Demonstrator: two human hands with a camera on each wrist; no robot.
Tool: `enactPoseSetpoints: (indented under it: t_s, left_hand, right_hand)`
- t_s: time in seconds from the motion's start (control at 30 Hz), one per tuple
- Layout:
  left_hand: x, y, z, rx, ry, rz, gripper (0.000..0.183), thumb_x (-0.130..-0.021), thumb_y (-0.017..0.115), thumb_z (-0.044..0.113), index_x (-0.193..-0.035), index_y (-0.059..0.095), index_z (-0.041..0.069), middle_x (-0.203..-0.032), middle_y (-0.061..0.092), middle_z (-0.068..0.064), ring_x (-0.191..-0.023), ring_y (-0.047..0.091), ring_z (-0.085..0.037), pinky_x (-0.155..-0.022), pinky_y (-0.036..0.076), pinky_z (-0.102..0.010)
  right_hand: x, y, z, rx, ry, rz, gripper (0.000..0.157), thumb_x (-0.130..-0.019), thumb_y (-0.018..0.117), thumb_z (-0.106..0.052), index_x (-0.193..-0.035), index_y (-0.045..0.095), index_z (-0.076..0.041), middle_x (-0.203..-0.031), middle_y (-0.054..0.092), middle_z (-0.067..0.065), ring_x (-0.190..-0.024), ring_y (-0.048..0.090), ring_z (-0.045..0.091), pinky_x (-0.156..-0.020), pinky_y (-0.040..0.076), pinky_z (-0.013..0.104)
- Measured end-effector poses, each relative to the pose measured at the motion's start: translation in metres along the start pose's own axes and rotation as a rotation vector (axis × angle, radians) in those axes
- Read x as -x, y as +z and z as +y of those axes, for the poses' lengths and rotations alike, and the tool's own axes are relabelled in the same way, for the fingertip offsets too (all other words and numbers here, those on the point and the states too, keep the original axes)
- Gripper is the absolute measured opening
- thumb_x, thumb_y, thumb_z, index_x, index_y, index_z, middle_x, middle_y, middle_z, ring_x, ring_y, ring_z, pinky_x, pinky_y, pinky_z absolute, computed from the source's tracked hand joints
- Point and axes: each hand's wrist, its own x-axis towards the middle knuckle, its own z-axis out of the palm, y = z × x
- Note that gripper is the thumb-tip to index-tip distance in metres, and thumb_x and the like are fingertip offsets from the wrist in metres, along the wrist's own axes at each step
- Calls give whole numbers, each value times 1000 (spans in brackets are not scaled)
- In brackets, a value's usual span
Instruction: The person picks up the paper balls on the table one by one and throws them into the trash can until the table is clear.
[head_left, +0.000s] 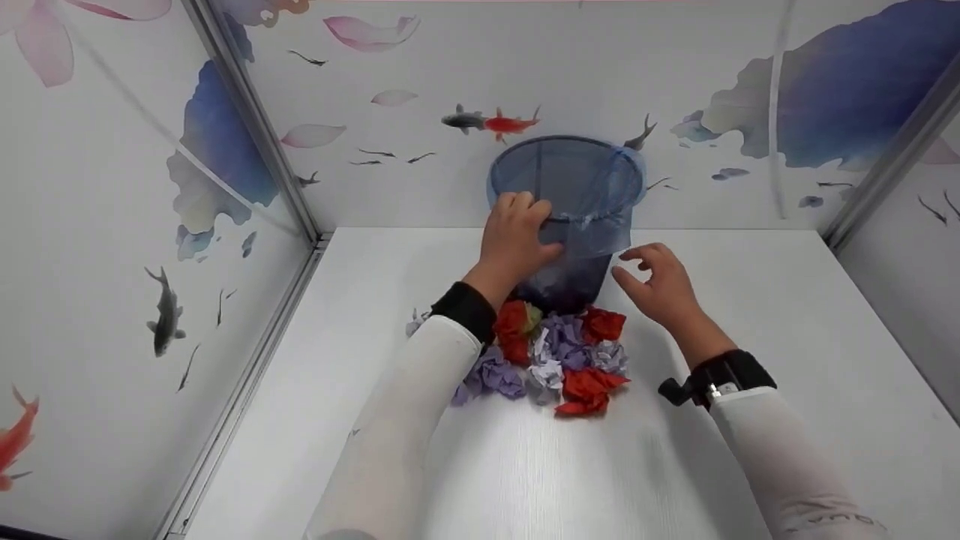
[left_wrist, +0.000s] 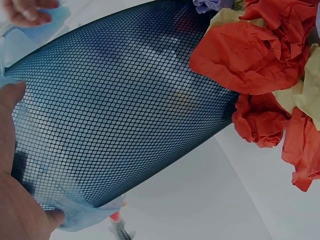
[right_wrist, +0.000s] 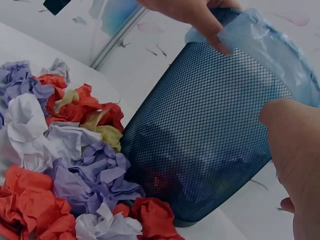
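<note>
The left hand (head_left: 517, 236) grips a round, blue-plastic-lined black mesh bin (head_left: 577, 274); the right hand (head_left: 661, 289), fingers parted, hovers beside it.

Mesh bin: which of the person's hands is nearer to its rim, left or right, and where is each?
Left. The left hand grips the rim; the right hand is off to the right of the mesh bin, below the rim.
</note>
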Motion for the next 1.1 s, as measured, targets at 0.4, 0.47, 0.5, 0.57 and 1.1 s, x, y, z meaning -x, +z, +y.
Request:
enactPoseSetpoints:
  t_s: [0.4, 0.47, 0.5, 0.57, 1.1]
  left_hand:
    - [1, 1, 1, -22, 9, -1, 48, -89, 74, 56, -111, 60, 16, -99, 48, -4, -105, 47, -24, -97, 38, -38]
    - [1, 1, 2, -22, 9, 1, 49, -89, 74, 56, -111, 60, 16, -99, 49, -5, -105, 47, -24, -97, 38, -38]
    - [1, 1, 2, -21, 8, 2, 49, -89, 74, 56, -111, 61, 16, -99, 49, -5, -105, 47, -24, -97, 38, -38]
    - [1, 1, 2, -21, 6, 1, 49, -88, 75, 56, -112, 61, 16, -100, 50, -4, -106, 47, -24, -97, 39, -38]
    - [1, -1, 2, 7, -20, -6, 46, -89, 75, 54, -111, 61, 16, -103, 51, -5, -111, 48, -25, -101, 40, -37]
  right_hand:
    - [9, 38, 20, 167, 39, -415, 43, -84, 80, -20, -122, 73, -2, -119, 63, 26, -105, 62, 40, -94, 51, 54]
    - [10, 42, 22, 164, 29, -440, 41, -82, 82, -19, -118, 75, -3, -113, 66, 24, -102, 62, 37, -93, 51, 52]
    - [9, 44, 23, 158, 30, -451, 39, -81, 82, -18, -116, 76, -3, -110, 69, 22, -99, 63, 36, -92, 51, 51]
    - [9, 46, 26, 148, 57, -476, 38, -82, 83, -20, -116, 76, -4, -106, 73, 18, -96, 65, 32, -91, 52, 50]
    - [17, 48, 48, 84, 351, -513, 45, -85, 82, -34, -118, 71, -5, -110, 71, 20, -89, 65, 26, -70, 52, 31]
